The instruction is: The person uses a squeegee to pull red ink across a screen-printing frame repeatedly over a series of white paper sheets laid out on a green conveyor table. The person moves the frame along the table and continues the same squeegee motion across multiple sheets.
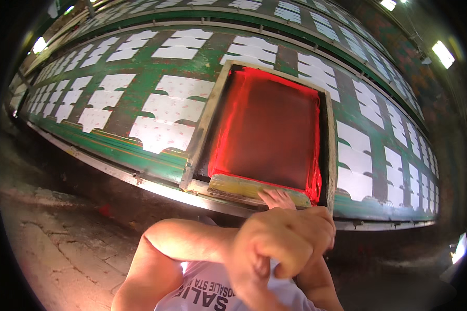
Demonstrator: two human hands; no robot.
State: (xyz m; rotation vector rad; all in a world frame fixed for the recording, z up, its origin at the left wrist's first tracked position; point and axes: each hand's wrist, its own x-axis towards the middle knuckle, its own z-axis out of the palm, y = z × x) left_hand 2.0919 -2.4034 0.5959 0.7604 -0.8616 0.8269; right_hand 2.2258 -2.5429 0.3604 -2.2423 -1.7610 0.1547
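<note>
A wooden-framed printing screen (205, 122) lies on the long green table (140, 150), its mesh coated in red ink (270, 122). A yellowish wooden squeegee (238, 185) rests along the screen's near edge. My right hand (277, 198) is mostly hidden; only its fingertips show, laid over the squeegee's near side. My left hand (288, 238) is curled into a fist close to the camera, in front of the right wrist. My left forearm crosses from the lower left, over my white shirt.
Rows of white printed fabric pieces (174, 106) cover the green table on both sides of the screen and run far to the left and right. A metal rail (114, 173) edges the table's near side. Below it lies a rough concrete floor (52, 243).
</note>
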